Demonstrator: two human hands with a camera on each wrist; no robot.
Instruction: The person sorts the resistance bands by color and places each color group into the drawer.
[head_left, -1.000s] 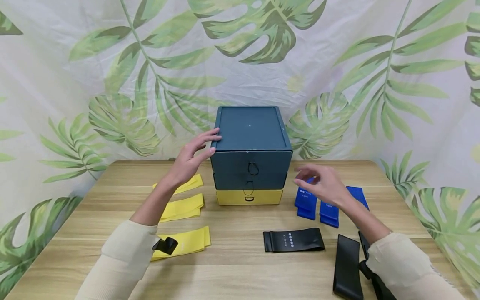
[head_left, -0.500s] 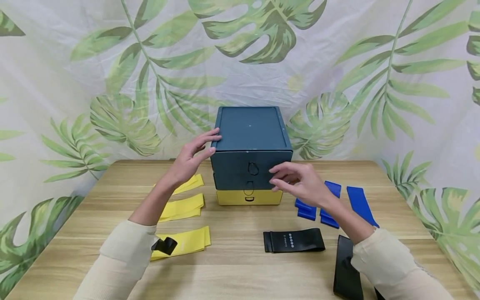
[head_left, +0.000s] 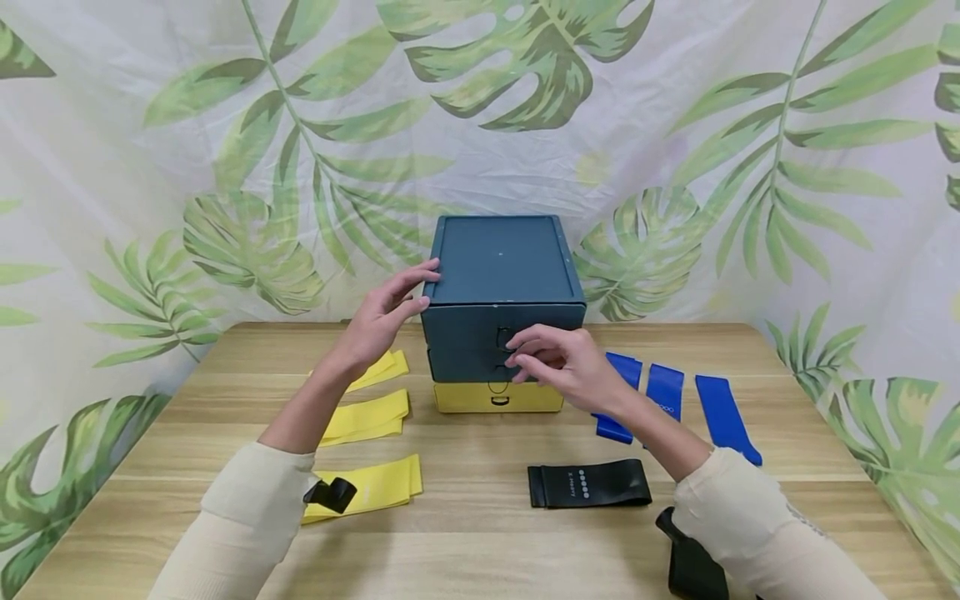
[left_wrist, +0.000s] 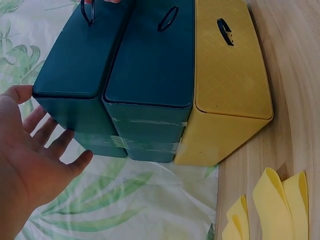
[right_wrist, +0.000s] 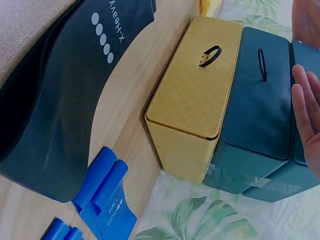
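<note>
Your left hand [head_left: 378, 317] lies spread against the top teal box [head_left: 501, 271], uppermost in the stack [head_left: 461, 346] towards the far edge of the table [head_left: 465, 475]; your right hand [head_left: 567, 364] curls at its black loop [left_wrist: 92, 15] — whether it pinches it, I can't tell. A pull stronger than your left hand's brace could drag or tip everything.

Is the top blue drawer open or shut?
The top blue drawer looks shut: in the left wrist view, its front sits snug against its casing, with only a thin seam showing.
</note>
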